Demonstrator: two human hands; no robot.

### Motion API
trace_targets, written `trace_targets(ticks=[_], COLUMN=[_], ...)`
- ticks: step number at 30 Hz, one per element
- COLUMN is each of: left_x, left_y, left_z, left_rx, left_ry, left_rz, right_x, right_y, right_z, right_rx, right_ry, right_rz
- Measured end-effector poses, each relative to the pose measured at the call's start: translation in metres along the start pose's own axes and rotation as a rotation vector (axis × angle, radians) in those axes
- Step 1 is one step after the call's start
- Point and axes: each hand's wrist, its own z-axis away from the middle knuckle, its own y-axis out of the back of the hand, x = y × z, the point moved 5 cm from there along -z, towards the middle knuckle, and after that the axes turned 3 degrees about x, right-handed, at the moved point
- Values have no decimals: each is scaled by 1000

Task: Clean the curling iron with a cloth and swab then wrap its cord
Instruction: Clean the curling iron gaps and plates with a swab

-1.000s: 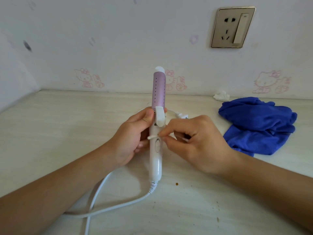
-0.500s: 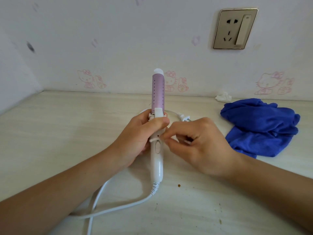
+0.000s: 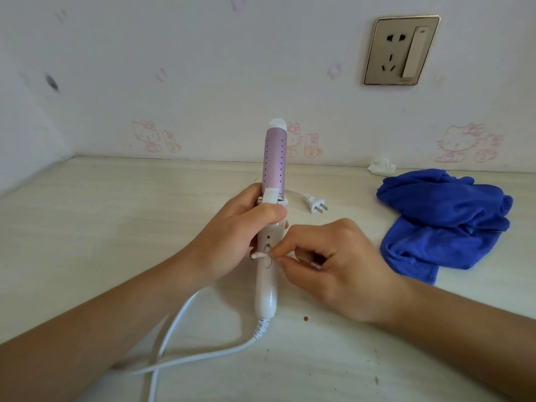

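Note:
The curling iron (image 3: 266, 288) has a white handle and a purple barrel and stands upright above the table. My left hand (image 3: 232, 232) grips it just below the barrel, thumb across the clamp lever. My right hand (image 3: 333, 265) pinches a white cotton swab (image 3: 261, 255) whose tip lies across the switch on the handle. The white cord (image 3: 185, 356) runs from the handle's base down to the left and crosses itself under my left forearm. Its plug (image 3: 316, 205) lies on the table behind the iron.
A crumpled blue cloth (image 3: 443, 219) lies on the table at the right. A small white tissue scrap (image 3: 382, 166) sits by the wall behind it. A wall socket with switch (image 3: 401, 50) is above. Small brown crumbs (image 3: 305, 318) dot the tabletop (image 3: 101, 227).
The swab has slid down the handle from beneath the clamp lever to the switch. My right hand dropped lower and moved right, uncovering the plug. My left thumb now lies across the lever.

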Motion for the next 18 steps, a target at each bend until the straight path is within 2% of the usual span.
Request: trace_targets(ticks=[6, 12, 18], left_x=[1, -9, -10], left_y=[5, 8, 5], left_z=[-5, -6, -6], left_rx=[44, 33, 18], left_ry=[5, 52, 60], left_rz=[17, 50, 198], right_x=[6, -6, 13], right_y=[11, -7, 11], right_z=[-8, 6, -8], right_rx=[122, -133, 128], right_ry=[-52, 34, -49], right_rz=[26, -30, 21])
